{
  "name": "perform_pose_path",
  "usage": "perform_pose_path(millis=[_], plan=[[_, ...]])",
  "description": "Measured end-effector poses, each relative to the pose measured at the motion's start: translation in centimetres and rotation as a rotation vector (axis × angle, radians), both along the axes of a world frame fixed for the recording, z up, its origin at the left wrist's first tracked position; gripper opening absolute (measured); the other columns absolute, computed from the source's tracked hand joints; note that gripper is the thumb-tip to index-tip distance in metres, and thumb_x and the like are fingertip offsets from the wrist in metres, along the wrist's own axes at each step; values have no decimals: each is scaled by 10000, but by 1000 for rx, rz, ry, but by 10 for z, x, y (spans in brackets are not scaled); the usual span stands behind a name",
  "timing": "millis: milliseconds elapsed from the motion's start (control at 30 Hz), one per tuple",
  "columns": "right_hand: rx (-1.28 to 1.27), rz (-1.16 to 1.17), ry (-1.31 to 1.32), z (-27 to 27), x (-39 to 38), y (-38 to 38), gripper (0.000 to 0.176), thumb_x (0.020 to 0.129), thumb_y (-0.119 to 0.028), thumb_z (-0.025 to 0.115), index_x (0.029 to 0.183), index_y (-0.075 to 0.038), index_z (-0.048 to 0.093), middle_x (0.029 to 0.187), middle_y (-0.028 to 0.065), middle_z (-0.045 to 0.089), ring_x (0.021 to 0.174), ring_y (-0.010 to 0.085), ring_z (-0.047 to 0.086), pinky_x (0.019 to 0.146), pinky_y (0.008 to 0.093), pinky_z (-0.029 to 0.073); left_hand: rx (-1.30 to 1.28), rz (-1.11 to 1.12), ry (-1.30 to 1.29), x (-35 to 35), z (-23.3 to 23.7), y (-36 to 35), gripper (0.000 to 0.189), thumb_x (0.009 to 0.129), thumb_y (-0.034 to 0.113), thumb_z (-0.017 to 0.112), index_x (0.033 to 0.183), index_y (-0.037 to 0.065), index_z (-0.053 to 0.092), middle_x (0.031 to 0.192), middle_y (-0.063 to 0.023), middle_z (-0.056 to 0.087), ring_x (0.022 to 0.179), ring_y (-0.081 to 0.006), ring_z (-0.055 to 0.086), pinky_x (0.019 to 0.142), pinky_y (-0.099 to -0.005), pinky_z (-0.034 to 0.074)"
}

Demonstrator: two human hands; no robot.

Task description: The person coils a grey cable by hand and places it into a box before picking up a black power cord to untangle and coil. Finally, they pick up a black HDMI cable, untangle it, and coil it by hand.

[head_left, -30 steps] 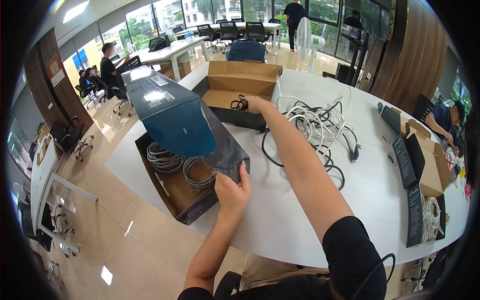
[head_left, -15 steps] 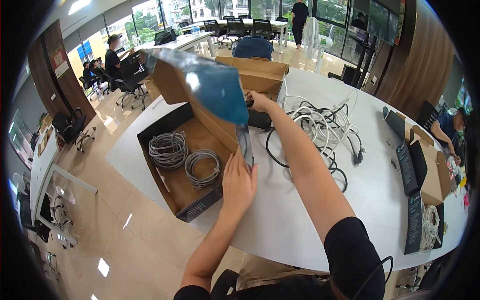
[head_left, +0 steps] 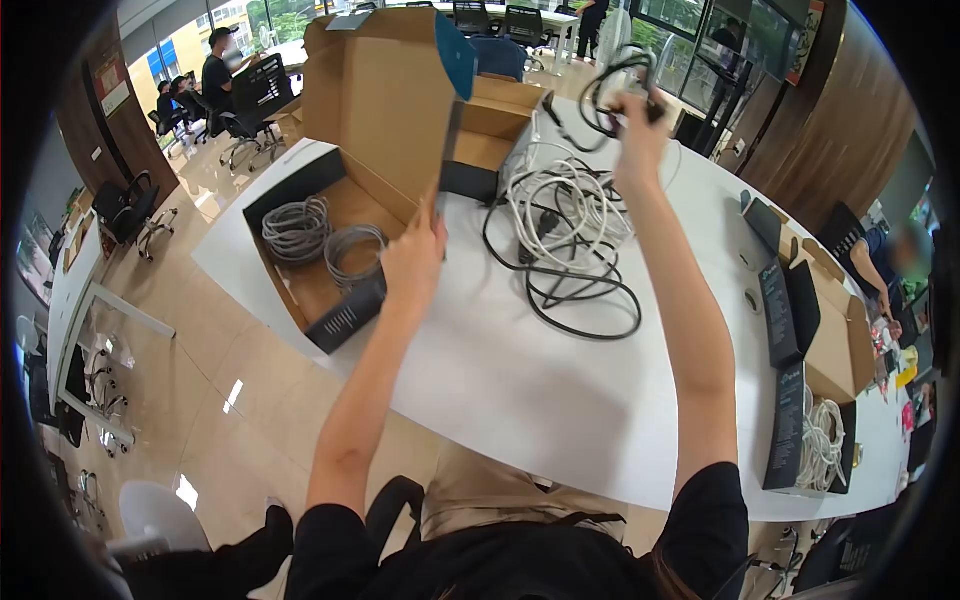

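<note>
My left hand holds up the lid of an open cardboard box, gripping its lower edge. Two grey coiled cables lie inside that box. My right hand is raised above the table, shut on a looped black cable that hangs in the air. Below it a tangled pile of white and black cables lies on the white table. A second open cardboard box stands behind the lid.
More open boxes stand at the table's right end, one with white cables in it. A person sits there. Other people and office chairs are at the back left. The table edge is close to my body.
My right hand has lifted out of the far box, carrying the black cable up into the air. The near box's lid has swung from nearly closed to upright, with my left hand on it.
</note>
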State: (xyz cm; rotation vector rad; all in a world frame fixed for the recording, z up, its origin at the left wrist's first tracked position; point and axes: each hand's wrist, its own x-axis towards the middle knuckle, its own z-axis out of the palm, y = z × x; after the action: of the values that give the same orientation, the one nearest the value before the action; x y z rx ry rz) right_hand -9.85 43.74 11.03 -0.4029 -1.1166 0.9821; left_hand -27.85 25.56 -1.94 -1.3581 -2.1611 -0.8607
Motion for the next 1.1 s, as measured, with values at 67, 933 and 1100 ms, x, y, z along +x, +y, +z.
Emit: perform_pose_path(millis=[67,933,1100], plan=[[-52,70,26,6,63,-40,363,828,-106,538,1184,-59,483,787,-8,505,735,81,488,664,243,403,19,6,18,-7,1,14,531,874,269,468,1368,260,272,910,-130,645,605,-368,612,523,-477,504],[-518,901,8,-105,276,-145,415,929,-267,410,1265,-23,434,505,-74,246,548,53,319,537,187,335,-257,-1373,-795,204,41,9,742,782,231,680,1365,13,275,1411,-114,307,1280,-210,326,1059,-327,223],[-583,592,-256,-108,259,-160,414,929,-337,454,1190,-22,518,580,-59,406,602,66,452,550,208,386,-331,-1374,-1139,247,-1,8,456,818,212,649,1169,8,442,980,-59,559,967,-137,552,854,-286,461]])
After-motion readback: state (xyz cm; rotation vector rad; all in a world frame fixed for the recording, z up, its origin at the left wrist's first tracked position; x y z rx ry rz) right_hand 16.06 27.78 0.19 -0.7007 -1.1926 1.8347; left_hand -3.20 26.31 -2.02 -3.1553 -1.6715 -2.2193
